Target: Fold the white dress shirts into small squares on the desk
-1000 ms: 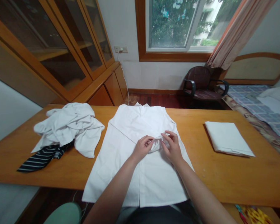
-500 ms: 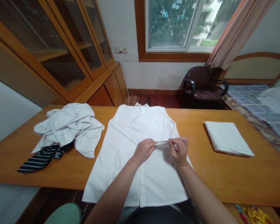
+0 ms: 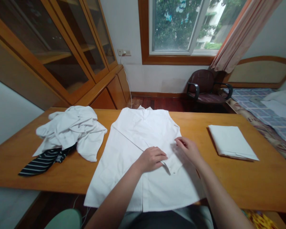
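Observation:
A white shirt (image 3: 124, 159) lies spread on the table with its collar at the far side. One sleeve is folded in across it, and the cuff (image 3: 167, 168) shows just past my fingertips. My left hand (image 3: 153, 159) has its fingers curled over that sleeve near the cuff. Above the right part of the shirt is my right hand (image 3: 187, 149), its fingers loosely bent and apart from the thumb. Nothing is visible in my right hand. My right forearm hides part of the shirt's right edge.
On the left of the table (image 3: 231, 181) are a crumpled white garment (image 3: 70, 127) and a striped dark tie (image 3: 41, 162). A folded white garment (image 3: 232, 141) lies at the right. A chair (image 3: 203, 86) and a bed stand beyond, with a green stool (image 3: 64, 219) at lower left.
My right hand has let go of the cuff and moved slightly right and up. My left hand has shifted right and toward me, and the cuff now lies lower on the shirt.

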`<action>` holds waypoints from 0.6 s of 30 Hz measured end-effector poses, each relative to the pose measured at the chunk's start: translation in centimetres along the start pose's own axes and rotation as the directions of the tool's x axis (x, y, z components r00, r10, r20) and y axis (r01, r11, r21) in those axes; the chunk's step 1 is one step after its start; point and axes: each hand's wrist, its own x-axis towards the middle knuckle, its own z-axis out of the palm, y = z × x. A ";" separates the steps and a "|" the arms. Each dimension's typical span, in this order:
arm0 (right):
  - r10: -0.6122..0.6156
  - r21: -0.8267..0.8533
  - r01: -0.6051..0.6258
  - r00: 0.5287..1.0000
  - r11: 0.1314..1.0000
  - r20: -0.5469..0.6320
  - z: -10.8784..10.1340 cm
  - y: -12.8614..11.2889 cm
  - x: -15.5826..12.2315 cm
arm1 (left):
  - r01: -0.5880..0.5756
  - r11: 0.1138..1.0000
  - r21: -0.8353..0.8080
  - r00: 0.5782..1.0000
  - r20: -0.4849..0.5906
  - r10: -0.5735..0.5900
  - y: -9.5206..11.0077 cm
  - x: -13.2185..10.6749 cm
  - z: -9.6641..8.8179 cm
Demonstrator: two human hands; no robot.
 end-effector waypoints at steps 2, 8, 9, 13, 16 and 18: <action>0.020 -0.028 -0.016 0.989 0.999 0.146 0.4 0.6 0.3 | -0.028 1.000 -0.009 0.999 0.022 0.028 0.1 0.0 -0.1; 0.133 -0.051 -0.123 0.942 0.991 0.307 1.6 1.0 -0.8 | -0.025 0.999 0.038 0.998 0.053 0.023 0.8 -0.6 -0.4; 0.142 -0.052 -0.133 0.935 0.990 0.323 1.7 1.0 -0.9 | -0.025 0.999 0.040 0.998 0.052 0.023 0.9 -0.8 -0.6; 0.147 -0.007 -0.158 0.900 0.987 0.410 1.6 0.8 -1.4 | -0.034 0.999 0.011 0.998 0.059 0.033 1.8 -1.4 -1.4; 0.116 0.082 -0.174 0.874 0.981 0.472 1.3 0.5 -1.7 | -0.047 0.999 -0.024 0.994 0.095 0.050 2.6 -2.2 -2.2; 0.102 0.113 -0.184 0.854 0.976 0.511 1.1 0.3 -2.0 | -0.036 0.998 -0.049 0.992 0.116 0.042 2.9 -2.8 -2.8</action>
